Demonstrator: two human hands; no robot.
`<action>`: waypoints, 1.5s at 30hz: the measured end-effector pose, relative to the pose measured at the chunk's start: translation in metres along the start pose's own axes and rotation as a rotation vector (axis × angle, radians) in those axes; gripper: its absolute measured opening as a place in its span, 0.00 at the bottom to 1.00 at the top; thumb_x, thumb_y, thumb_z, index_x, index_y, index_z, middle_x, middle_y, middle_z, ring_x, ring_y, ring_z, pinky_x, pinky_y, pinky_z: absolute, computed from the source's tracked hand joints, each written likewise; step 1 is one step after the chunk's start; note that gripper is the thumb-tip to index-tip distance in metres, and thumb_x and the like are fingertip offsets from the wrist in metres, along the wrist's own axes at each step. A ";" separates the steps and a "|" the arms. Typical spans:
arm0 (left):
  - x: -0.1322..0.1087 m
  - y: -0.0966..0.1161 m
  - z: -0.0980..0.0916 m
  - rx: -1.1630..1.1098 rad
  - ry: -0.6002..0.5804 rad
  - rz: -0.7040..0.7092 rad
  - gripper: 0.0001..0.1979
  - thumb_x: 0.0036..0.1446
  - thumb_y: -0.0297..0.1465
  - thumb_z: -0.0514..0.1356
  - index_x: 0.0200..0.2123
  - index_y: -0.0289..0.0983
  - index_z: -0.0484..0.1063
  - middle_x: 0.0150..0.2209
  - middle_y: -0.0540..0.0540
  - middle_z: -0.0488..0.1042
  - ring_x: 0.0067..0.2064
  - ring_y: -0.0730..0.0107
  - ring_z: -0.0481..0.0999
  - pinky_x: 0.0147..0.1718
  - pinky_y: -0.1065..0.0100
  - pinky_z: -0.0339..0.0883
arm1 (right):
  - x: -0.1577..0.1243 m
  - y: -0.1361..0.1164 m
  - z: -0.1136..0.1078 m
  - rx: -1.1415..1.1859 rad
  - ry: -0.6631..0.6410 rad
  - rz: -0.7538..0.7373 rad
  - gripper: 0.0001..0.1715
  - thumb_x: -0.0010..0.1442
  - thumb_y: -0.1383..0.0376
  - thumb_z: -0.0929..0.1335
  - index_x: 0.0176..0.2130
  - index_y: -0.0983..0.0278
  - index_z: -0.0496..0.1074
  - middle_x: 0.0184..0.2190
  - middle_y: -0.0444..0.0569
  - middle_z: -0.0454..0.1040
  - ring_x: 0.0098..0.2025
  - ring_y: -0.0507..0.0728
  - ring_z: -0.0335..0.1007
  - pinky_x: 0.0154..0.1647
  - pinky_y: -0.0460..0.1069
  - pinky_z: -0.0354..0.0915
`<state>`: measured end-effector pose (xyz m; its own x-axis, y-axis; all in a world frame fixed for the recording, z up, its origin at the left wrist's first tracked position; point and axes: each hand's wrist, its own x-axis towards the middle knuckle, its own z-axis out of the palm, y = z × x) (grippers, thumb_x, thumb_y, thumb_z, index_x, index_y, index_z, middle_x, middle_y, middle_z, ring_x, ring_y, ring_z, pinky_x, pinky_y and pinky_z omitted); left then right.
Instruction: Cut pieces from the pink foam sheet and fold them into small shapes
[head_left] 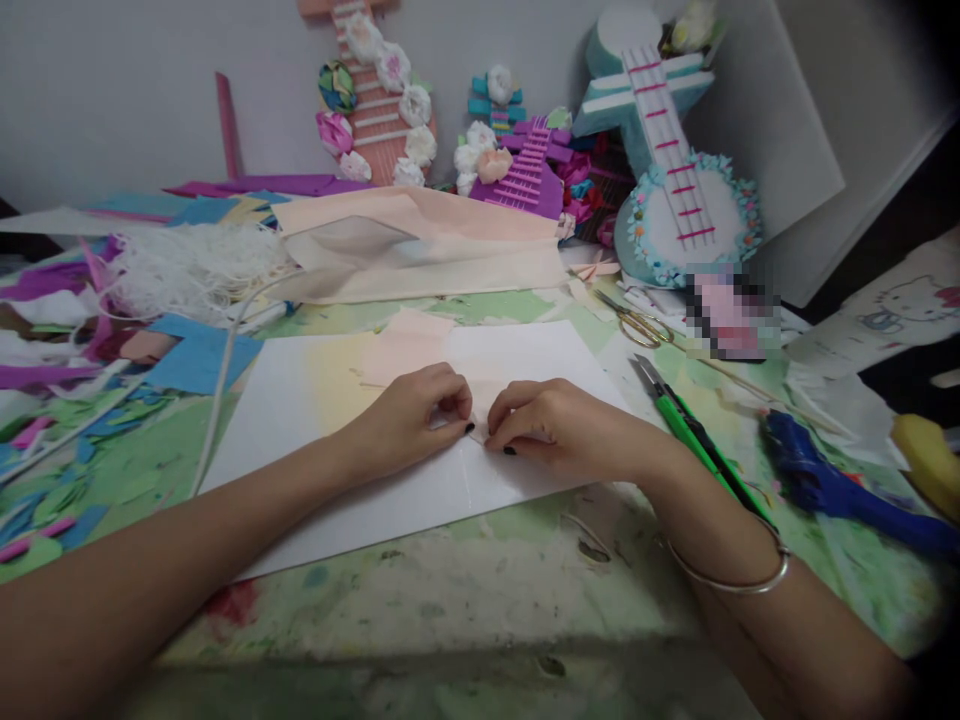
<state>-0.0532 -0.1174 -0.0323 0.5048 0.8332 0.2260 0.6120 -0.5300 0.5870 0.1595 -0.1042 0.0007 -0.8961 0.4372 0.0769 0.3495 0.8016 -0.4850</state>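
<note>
Over a white sheet (300,515) on the table, my left hand (412,412) and my right hand (566,425) meet with fingertips a short gap apart. Thumb and fingers of each are pinched together. Between them shows a small pale piece of paper (479,424), which both seem to grip; its exact shape is partly hidden by the fingers. A thin, shiny strand hangs below it over the sheet. Just behind my hands, a square of peach paper (411,338) lies on the white sheet.
Green utility knives (694,440), gold-handled scissors (643,328) and a blue glue gun (832,480) lie to the right. White string (202,270) and coloured paper scraps cover the left. Peach crepe paper (435,250) and decorated model instruments, including a blue one (660,150), stand behind.
</note>
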 end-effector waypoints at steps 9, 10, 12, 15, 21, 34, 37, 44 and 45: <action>-0.003 -0.004 0.001 0.049 0.010 0.112 0.05 0.54 0.25 0.56 0.32 0.36 0.71 0.35 0.48 0.67 0.36 0.73 0.68 0.33 0.72 0.62 | -0.002 -0.001 -0.004 -0.055 -0.014 0.002 0.19 0.55 0.79 0.62 0.38 0.65 0.77 0.39 0.49 0.77 0.42 0.54 0.69 0.47 0.50 0.63; -0.003 -0.005 0.001 0.049 0.010 0.124 0.05 0.54 0.25 0.56 0.32 0.36 0.71 0.36 0.48 0.67 0.36 0.73 0.69 0.34 0.72 0.62 | -0.003 -0.001 -0.004 -0.066 -0.009 0.001 0.19 0.55 0.79 0.62 0.38 0.65 0.77 0.39 0.50 0.77 0.42 0.54 0.69 0.47 0.50 0.63; -0.003 -0.005 0.001 0.051 0.007 0.145 0.06 0.54 0.24 0.55 0.33 0.37 0.71 0.36 0.48 0.67 0.36 0.73 0.68 0.34 0.72 0.62 | -0.003 -0.001 -0.003 -0.079 -0.003 -0.002 0.17 0.55 0.78 0.63 0.36 0.65 0.77 0.39 0.51 0.76 0.42 0.55 0.69 0.46 0.49 0.63; -0.004 -0.005 0.002 0.084 0.007 0.169 0.07 0.55 0.24 0.54 0.34 0.37 0.71 0.36 0.48 0.67 0.37 0.71 0.68 0.36 0.70 0.62 | -0.003 -0.002 -0.002 -0.079 -0.006 -0.010 0.15 0.55 0.77 0.63 0.34 0.66 0.77 0.40 0.52 0.75 0.42 0.55 0.69 0.45 0.49 0.63; -0.004 -0.002 0.004 0.162 -0.023 0.187 0.06 0.56 0.24 0.53 0.34 0.36 0.68 0.34 0.47 0.67 0.38 0.68 0.65 0.38 0.67 0.61 | -0.002 -0.006 -0.002 -0.046 -0.039 -0.018 0.15 0.56 0.78 0.62 0.36 0.66 0.76 0.40 0.51 0.75 0.41 0.54 0.69 0.45 0.48 0.63; -0.001 -0.002 0.002 0.134 -0.035 0.144 0.06 0.54 0.24 0.53 0.34 0.36 0.69 0.34 0.47 0.68 0.38 0.68 0.66 0.38 0.67 0.61 | -0.002 -0.008 0.002 -0.073 -0.044 -0.020 0.15 0.58 0.76 0.62 0.37 0.64 0.76 0.41 0.52 0.73 0.43 0.55 0.69 0.44 0.49 0.63; -0.001 -0.001 0.002 0.124 -0.036 0.124 0.06 0.53 0.24 0.53 0.33 0.36 0.69 0.33 0.48 0.68 0.37 0.68 0.67 0.38 0.66 0.62 | -0.002 -0.008 0.003 -0.071 -0.044 -0.026 0.15 0.58 0.76 0.62 0.37 0.64 0.76 0.41 0.52 0.72 0.44 0.55 0.69 0.45 0.50 0.63; -0.001 0.001 0.002 0.094 -0.032 0.084 0.06 0.52 0.25 0.53 0.32 0.37 0.69 0.33 0.48 0.68 0.38 0.68 0.67 0.38 0.66 0.62 | -0.004 -0.010 0.000 -0.080 -0.079 -0.020 0.17 0.57 0.77 0.62 0.36 0.64 0.77 0.43 0.52 0.72 0.45 0.56 0.69 0.47 0.50 0.63; 0.000 0.001 0.002 0.092 -0.034 0.080 0.05 0.52 0.25 0.54 0.32 0.37 0.69 0.33 0.48 0.68 0.38 0.68 0.67 0.38 0.66 0.62 | -0.004 -0.010 0.000 -0.080 -0.080 -0.016 0.18 0.57 0.77 0.62 0.37 0.64 0.77 0.43 0.52 0.72 0.45 0.56 0.69 0.47 0.50 0.63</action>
<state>-0.0517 -0.1188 -0.0328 0.5736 0.7825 0.2422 0.6213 -0.6083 0.4940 0.1593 -0.1139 0.0052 -0.9197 0.3924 0.0129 0.3526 0.8400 -0.4125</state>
